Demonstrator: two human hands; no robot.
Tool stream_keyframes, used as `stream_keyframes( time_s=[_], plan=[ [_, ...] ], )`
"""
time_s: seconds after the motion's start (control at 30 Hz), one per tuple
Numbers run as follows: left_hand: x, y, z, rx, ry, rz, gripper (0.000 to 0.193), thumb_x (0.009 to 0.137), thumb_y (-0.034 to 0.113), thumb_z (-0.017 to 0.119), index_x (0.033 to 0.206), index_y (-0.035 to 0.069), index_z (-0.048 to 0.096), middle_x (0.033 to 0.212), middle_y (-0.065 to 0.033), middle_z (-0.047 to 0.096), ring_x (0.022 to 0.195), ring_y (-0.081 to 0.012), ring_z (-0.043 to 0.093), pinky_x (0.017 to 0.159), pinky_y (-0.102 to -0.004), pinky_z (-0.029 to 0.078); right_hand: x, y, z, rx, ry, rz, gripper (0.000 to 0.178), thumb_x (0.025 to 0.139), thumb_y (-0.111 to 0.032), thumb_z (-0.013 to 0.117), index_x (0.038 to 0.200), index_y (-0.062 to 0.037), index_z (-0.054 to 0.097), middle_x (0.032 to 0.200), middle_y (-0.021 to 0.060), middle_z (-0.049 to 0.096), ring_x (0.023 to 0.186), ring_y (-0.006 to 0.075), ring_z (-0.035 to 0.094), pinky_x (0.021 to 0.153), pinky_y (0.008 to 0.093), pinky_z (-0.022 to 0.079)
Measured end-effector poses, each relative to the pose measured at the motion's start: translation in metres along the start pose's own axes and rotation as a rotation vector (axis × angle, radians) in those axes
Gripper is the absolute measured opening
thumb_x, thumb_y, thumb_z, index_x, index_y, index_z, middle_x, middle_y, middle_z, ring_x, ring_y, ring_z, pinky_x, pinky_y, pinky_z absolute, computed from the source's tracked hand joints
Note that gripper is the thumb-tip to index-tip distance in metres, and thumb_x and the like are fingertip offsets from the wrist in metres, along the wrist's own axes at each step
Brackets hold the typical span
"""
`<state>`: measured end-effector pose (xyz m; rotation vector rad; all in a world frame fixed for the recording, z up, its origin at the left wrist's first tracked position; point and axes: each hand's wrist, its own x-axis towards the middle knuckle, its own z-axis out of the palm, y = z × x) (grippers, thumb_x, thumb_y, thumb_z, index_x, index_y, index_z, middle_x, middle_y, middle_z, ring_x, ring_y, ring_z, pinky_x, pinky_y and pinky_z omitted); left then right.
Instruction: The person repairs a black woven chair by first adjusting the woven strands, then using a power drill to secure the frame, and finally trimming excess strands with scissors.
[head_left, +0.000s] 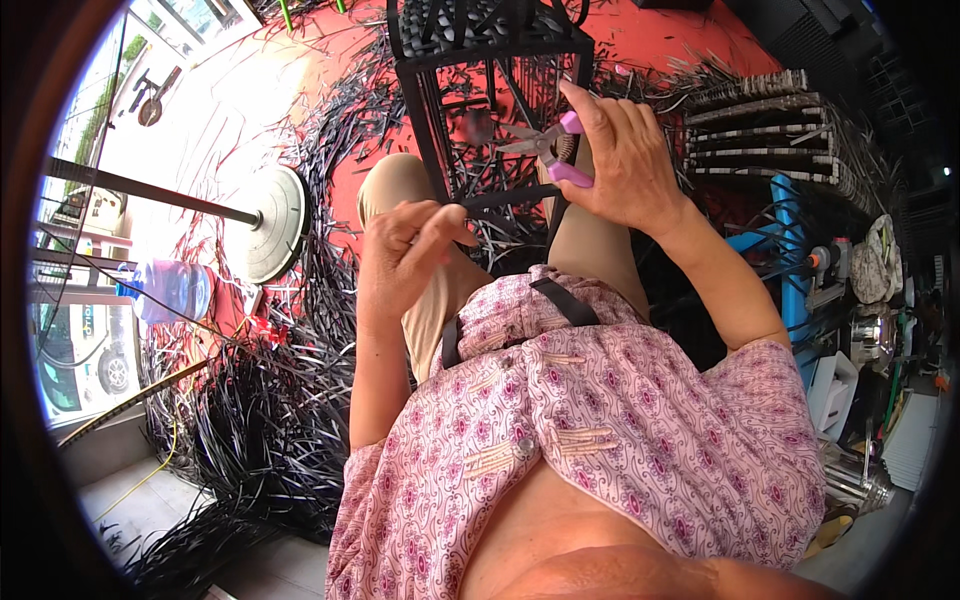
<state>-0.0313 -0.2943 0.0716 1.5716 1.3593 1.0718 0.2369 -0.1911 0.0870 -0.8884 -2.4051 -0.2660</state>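
Note:
My right hand (632, 160) is closed around a pair of pink-handled snips (568, 150), whose metal blades stand apart and point left. A spring shows between the handles. Before my knees stands a black frame (425, 125), with dark woven strips (470, 25) across its far end and an open middle. My left hand (405, 255) is closed, thumb against curled fingers, beside the near end of the frame. A black bar or band (510, 196) runs right from its thumb tip. Whatever lies inside its fingers is hidden.
Loose black strips (260, 420) heap on the left and scatter over the red floor (345, 225). Beyond them are a round pale base with a pole (275, 225) and a blue water bottle (175, 290). Stacked woven panels (765, 135) and a blue frame (790, 260) stand right.

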Motion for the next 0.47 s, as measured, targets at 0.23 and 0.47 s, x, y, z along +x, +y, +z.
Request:
stream_keyframes(
  time_s=[0.23,0.47],
  plan=[
    [0.003,-0.088,-0.068,1.061,0.772,-0.109,0.067,0.093,0.046,0.065,0.137,-0.003,0.052,0.130,-0.0244,0.059,0.122,-0.0378,0.055,0.101,-0.0508,0.041,-0.076,0.014,0.018,0.010,0.002,0.354,0.099,0.065,-0.027,0.085,0.149,-0.0071,0.035,0.109,0.0104,0.060,0.100,0.0308,0.056,0.093,0.0443,0.042],
    [0.035,-0.061,-0.045,0.459,0.655,-0.024,0.034,0.097,0.036,0.061,0.106,0.007,0.077,0.118,-0.0079,0.071,0.126,-0.0216,0.057,0.111,-0.0491,0.032,-0.154,0.040,0.014,0.051,0.037,0.850,0.106,0.066,-0.031,0.087,0.151,-0.0048,0.029,0.125,0.0180,0.060,0.117,0.0347,0.055,0.102,0.0487,0.039]
  ],
)
